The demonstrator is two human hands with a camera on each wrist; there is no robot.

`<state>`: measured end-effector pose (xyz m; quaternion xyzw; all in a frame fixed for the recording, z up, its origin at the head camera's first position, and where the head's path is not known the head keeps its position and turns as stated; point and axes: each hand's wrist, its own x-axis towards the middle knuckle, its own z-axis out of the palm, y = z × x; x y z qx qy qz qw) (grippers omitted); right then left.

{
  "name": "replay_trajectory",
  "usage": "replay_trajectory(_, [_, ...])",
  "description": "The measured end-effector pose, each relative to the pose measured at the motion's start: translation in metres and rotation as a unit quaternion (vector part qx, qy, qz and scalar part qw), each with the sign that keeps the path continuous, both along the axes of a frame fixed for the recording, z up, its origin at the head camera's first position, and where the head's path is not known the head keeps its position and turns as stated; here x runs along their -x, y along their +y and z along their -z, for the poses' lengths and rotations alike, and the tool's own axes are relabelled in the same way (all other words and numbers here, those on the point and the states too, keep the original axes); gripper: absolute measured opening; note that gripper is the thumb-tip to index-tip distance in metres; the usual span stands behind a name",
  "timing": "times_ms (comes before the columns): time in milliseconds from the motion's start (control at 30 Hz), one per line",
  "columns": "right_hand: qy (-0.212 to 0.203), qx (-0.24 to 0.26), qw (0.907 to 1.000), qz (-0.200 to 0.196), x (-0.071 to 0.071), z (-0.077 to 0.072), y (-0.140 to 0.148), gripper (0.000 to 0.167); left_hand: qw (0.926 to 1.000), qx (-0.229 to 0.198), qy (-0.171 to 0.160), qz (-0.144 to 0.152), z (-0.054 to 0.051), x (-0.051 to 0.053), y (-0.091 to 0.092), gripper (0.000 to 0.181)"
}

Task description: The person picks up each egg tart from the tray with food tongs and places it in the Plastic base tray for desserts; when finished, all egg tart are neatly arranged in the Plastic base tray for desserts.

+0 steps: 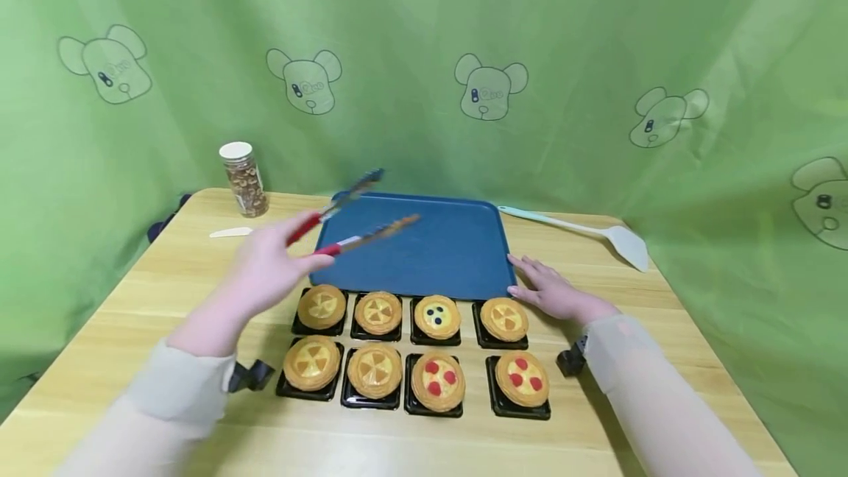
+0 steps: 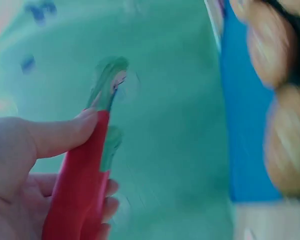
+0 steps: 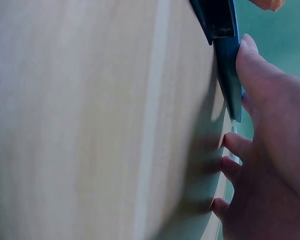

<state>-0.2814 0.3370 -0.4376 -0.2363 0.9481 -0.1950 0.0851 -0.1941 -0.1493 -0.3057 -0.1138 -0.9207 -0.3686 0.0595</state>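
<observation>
In the head view my left hand (image 1: 271, 263) grips red-handled tongs (image 1: 303, 229), their two arms spread apart over the left part of a blue tray (image 1: 437, 249). Nothing sits between the tong tips. The left wrist view shows the thumb along the red tongs handle (image 2: 80, 185), fingers wrapped behind. My right hand (image 1: 550, 291) rests at the tray's right edge, fingers extended on the table and thumb at the rim. In the right wrist view the thumb touches the dark tray edge (image 3: 229, 75). On the tray's surface no food shows.
Two rows of egg tarts (image 1: 374, 370) in black holders line the tray's near side; some carry red berries (image 1: 520, 380), one blueberries (image 1: 437, 316). A nut jar (image 1: 244, 181) and a white knife (image 1: 230, 232) lie left; a white spatula (image 1: 623, 243) lies right.
</observation>
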Motion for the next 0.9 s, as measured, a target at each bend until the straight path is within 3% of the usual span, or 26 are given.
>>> replay_trajectory(100, [0.001, 0.001, 1.0, 0.002, 0.0, -0.001, 0.001, 0.076, 0.9979, -0.007, 0.0, -0.064, 0.013, 0.008, -0.031, 0.077])
replay_trajectory(233, [-0.005, 0.001, 1.0, 0.008, -0.001, -0.003, 0.002, 0.077, 0.9932, -0.001, -0.014, -0.116, 0.035, 0.01, -0.065, 0.08])
replay_trajectory(500, [-0.006, -0.002, 0.9999, 0.009, 0.001, -0.002, 0.005, 0.077, 0.988, 0.034, -0.044, -0.144, 0.072, -0.005, -0.108, 0.079])
replay_trajectory(700, [0.009, 0.003, 1.0, 0.0, 0.0, -0.005, 0.006, 0.076, 0.9822, 0.055, -0.087, -0.157, 0.088, -0.009, -0.131, 0.08])
replay_trajectory(900, [-0.007, -0.004, 0.9999, 0.012, 0.0, -0.003, 0.008, 0.079, 0.978, 0.067, -0.119, -0.158, 0.098, -0.009, -0.14, 0.084])
